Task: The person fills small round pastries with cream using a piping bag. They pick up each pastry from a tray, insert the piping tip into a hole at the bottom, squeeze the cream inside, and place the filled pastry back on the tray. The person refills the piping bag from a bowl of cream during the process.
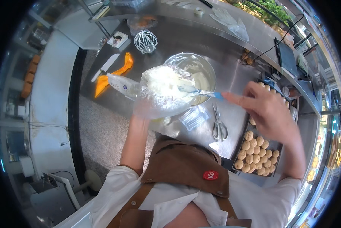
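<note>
A clear plastic piping bag (170,105) with its mouth spread wide holds a mound of white cream (163,78). My left hand (143,109) grips the bag from below, blurred and partly hidden by the plastic. In my right hand (257,104) is a spatula (206,93) with a blue section on its handle; its blade rests in the cream. Behind the bag stands a round metal mixing bowl (213,74) with pale cream on its inner wall. The bag overlaps the bowl's near left side.
Scissors (220,126) and a clear plastic packet (194,116) lie on the steel table (184,37). To the left are a knife (106,67), an orange piping bag (114,74), a printed pouch (123,85) and a whisk head (145,42). Round baked pieces (256,151) fill a tray at right.
</note>
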Motion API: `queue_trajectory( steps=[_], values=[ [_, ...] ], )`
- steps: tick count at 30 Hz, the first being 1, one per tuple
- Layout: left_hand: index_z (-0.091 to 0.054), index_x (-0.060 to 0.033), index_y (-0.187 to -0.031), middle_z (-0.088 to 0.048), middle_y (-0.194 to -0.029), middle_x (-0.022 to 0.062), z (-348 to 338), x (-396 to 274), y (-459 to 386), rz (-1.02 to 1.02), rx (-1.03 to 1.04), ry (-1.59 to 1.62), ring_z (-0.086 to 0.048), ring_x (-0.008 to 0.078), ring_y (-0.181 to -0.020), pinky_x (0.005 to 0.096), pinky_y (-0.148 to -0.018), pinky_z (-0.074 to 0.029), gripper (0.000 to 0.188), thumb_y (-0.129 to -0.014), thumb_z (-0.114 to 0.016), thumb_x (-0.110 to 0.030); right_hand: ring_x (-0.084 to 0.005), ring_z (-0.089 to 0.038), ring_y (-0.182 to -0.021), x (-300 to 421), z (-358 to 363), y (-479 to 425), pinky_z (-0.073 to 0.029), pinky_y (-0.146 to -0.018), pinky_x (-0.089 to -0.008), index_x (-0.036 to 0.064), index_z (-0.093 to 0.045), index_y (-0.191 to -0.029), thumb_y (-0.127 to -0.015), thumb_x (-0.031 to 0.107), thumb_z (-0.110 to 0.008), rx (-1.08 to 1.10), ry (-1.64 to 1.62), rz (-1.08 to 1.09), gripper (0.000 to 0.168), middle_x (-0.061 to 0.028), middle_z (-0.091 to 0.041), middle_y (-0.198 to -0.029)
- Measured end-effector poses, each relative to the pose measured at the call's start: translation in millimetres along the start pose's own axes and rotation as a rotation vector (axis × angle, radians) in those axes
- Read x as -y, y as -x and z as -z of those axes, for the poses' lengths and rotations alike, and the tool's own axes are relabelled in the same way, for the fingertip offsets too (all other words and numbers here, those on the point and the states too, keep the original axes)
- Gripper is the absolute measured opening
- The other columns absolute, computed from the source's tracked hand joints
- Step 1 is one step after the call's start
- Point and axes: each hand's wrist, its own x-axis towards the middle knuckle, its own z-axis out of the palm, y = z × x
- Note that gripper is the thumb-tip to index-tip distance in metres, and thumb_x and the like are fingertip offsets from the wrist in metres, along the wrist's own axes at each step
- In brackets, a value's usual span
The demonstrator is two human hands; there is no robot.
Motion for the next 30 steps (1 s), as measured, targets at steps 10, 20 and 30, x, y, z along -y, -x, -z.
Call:
queue_trajectory(
  steps=[10, 20, 30],
  values=[
    [-0.043, -0.0031, -0.136, -0.054, -0.129, 0.0117, -20.3, -3.7, 9.8, -0.048, 0.000, 0.007, -0.057, 0.0240, -0.114, 0.0387, -0.095, -0.051, 0.052, -0.096, -0.055, -0.033, -0.0197, -0.052, -0.070, 4.0, 93.7, -37.1, -0.044, -0.059, -0.0335, 0.015, -0.069, -0.120, -0.075, -0.016, -0.052, 0.155, 0.210, 0.202, 0.057, -0.0066, -0.051, -0.081],
    [-0.044, -0.0025, -0.135, -0.055, -0.128, 0.0121, -9.7, -8.2, 10.4, -0.045, 0.027, 0.046, -0.057, 0.0243, -0.113, 0.0387, -0.094, -0.051, 0.050, -0.096, -0.055, -0.031, -0.0201, -0.049, -0.070, -1.5, 27.6, -26.2, -0.039, -0.059, -0.0336, 0.011, -0.066, -0.125, -0.076, -0.013, -0.056, -0.064, -0.235, 0.106, 0.056, -0.0100, -0.054, -0.082],
    [-0.044, -0.0022, -0.135, -0.055, -0.128, 0.0129, -18.4, -5.0, -2.3, -0.002, 0.104, 0.039, -0.057, 0.0251, -0.114, 0.0393, -0.095, -0.050, 0.049, -0.096, -0.054, -0.031, -0.0191, -0.052, -0.070, 11.5, 46.3, -41.2, -0.041, -0.058, -0.0328, 0.016, -0.068, -0.121, -0.073, -0.012, -0.061, 0.130, 0.187, 0.185, 0.056, -0.0054, -0.050, -0.081]
  ],
)
